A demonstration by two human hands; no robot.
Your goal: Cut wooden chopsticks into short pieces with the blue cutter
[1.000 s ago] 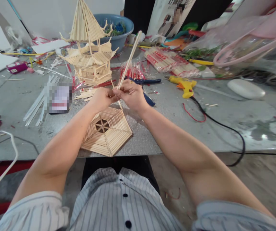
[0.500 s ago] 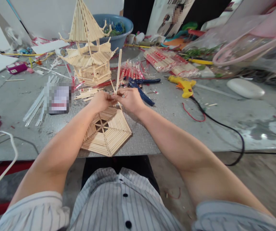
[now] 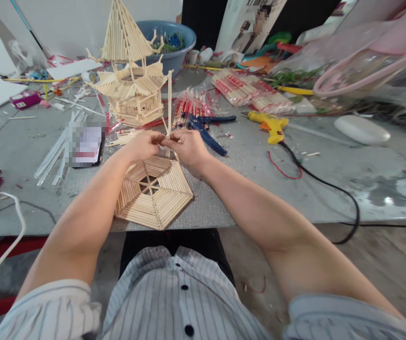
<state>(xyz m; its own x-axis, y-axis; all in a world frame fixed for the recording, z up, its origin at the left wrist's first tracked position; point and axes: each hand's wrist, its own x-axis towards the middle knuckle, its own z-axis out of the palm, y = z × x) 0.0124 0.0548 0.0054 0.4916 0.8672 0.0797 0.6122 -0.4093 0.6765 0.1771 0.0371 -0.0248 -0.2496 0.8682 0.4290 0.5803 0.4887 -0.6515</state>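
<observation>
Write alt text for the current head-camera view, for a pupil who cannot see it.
A person's left hand and right hand meet at thin wooden sticks held upright, just beyond a hexagonal stick panel on a cluttered grey table. Behind stands a tiered pagoda model of similar sticks; to the right lie a blue hand tool and a yellow glue gun.

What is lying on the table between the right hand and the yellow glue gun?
In the head view, the blue pliers lie between the right hand and the glue gun, much nearer to the hand.
</observation>
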